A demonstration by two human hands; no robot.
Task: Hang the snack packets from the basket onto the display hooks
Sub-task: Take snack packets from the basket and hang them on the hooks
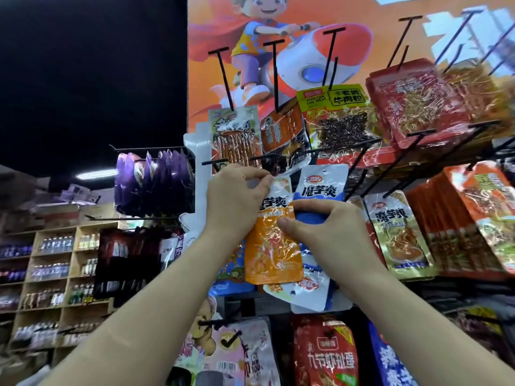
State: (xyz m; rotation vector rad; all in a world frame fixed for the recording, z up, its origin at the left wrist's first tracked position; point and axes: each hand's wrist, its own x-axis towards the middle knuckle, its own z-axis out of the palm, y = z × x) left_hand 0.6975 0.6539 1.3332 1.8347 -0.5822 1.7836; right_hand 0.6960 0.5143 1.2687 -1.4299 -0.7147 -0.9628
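- Partly done, by the look of it: upper hooks [274, 76] already loaded with packets; basket out of view, so no telling how many remain.
- Held up against the rack, just below a black display hook [237, 162] and seemingly not yet threaded on: one orange snack packet [273, 246].
- Pinched at its white top edge by the left hand [237, 196]; gripped mid-body by the right hand [320, 227], thumb across the front, blue-and-white packets [312, 288] just behind.
- Glossy, crinkled film, white header with printed characters, clear orange lower half; hang-hole hidden behind fingers.
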